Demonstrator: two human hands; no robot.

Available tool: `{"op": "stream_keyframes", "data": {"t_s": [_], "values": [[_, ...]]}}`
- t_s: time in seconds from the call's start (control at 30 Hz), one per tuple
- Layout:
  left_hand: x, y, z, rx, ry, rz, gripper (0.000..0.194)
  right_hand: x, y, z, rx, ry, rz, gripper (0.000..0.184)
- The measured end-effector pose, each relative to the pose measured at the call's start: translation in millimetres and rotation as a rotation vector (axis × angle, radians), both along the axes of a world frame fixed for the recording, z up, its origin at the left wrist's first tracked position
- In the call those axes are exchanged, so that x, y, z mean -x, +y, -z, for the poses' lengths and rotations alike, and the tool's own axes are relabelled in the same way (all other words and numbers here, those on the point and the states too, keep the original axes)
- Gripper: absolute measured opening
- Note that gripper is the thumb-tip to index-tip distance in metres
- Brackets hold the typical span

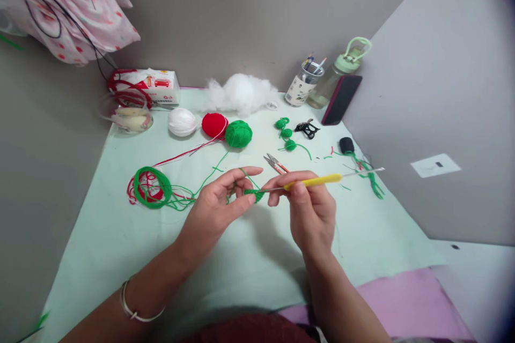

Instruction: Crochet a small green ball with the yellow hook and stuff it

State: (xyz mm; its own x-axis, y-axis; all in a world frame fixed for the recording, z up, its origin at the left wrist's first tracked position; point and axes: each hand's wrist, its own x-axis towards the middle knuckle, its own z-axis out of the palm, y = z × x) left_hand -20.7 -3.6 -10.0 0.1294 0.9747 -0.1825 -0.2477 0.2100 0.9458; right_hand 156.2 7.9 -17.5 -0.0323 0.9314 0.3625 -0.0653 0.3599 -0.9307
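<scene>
My left hand (219, 201) pinches a small green crochet piece (254, 193), with green yarn looped over its index finger. My right hand (309, 206) grips a yellow-handled crochet hook (317, 181), whose metal tip meets the green piece. The green strand trails left to a loose coil of green and red yarn (151, 187) and back to a green yarn ball (238, 134). Both hands hover above the pale green table (120, 236).
Small scissors (276, 163) lie just behind the hands. Red (214, 125) and white (182, 121) yarn balls, white stuffing (241, 92), small green crocheted pieces (286, 134), a black clip (307, 128), a pen jar (302, 84), a bottle (338, 75) and a phone (341, 99) sit toward the back wall.
</scene>
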Motion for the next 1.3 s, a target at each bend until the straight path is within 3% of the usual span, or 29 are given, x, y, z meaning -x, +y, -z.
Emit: {"op": "stream_keyframes", "data": {"t_s": [0.1, 0.2, 0.27, 0.33, 0.43, 0.53, 0.6, 0.77, 0.87, 0.97, 1.07, 1.17, 1.3], "values": [[-2, -1, 0.1, -0.045, 0.074, -0.041, 0.031, 0, -5, 1.8, -0.16, -0.165, 0.073, 0.022], [-7, -3, -0.1, -0.055, 0.079, -0.086, 0.035, -1, -8, 5.4, -0.433, -0.431, 0.103, 0.025], [-10, -4, 0.1, 0.014, -0.042, -0.072, 0.047, -2, -9, 6.8, -0.593, -0.633, 0.132, 0.029], [-12, -3, 0.6, 0.141, -0.231, 0.007, 0.056, -3, -10, 6.5, -0.649, -0.729, 0.169, 0.032], [-9, 1, 0.5, 0.282, -0.439, 0.092, 0.05, -3, -8, 4.2, -0.509, -0.478, 0.186, 0.027], [-6, 3, -1.3, 0.254, -0.479, 0.043, 0.042, -1, -1, 3.0, -0.24, -0.094, 0.129, 0.022], [-7, 3, -2.3, 0.212, -0.438, 0.035, 0.041, 1, 4, 3.4, -0.129, 0.017, 0.049, 0.021], [-11, -2, -0.1, 0.102, -0.255, -0.014, 0.043, 6, 1, 5.9, -0.146, -0.111, 0.02, 0.019], [-13, -3, 2.0, 0.102, -0.247, -0.061, 0.051, 7, -7, 9.5, -0.362, -0.358, 0.138, 0.027], [-13, -1, 2.6, 0.233, -0.409, 0.023, 0.049, 5, -10, 12.0, -0.532, -0.476, 0.181, 0.035], [-10, 4, 1.7, 0.316, -0.52, 0.093, 0.04, 1, -5, 9.3, -0.359, -0.275, 0.151, 0.028], [-8, 5, 0.8, 0.233, -0.443, 0.025, 0.037, 1, 2, 5.6, -0.077, 0.019, 0.064, 0.02], [-7, 1, 2.0, 0.09, -0.28, 0.065, 0.038, 2, 5, 5.7, 0.077, 0.075, -0.064, 0.015]]}}
